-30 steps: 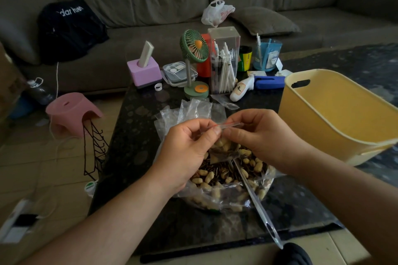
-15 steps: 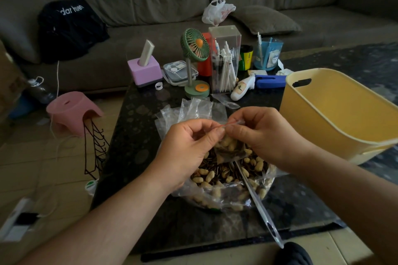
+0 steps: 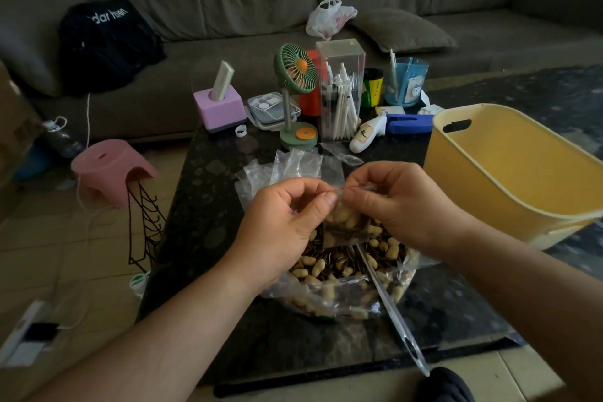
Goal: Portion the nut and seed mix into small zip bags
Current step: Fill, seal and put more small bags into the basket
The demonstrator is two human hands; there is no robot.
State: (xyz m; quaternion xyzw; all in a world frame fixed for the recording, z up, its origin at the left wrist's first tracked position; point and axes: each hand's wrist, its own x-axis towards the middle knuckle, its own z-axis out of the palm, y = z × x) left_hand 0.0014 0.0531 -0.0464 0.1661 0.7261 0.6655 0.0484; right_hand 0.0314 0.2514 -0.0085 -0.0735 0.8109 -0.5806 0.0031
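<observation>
Left to right: pink stool [image 3: 111, 170] on the floor, black table [image 3: 202, 238], then our left hand [image 3: 284, 225] and right hand [image 3: 401, 206] over the big open bag of nut and seed mix [image 3: 339, 274], yellow tub [image 3: 518, 179] far right. Progress looks early: one small zip bag [image 3: 346, 222] holds peanuts, empty zip bags [image 3: 293, 170] lie just behind the hands, bulk bag is nearly full, and no finished packs are visible in the tub. Both hands pinch the filled bag's top strip, thumb and fingers tight on it, apparently pressing the seal closed. Clear scoop [image 3: 391, 307] rests in the mix, untouched.
</observation>
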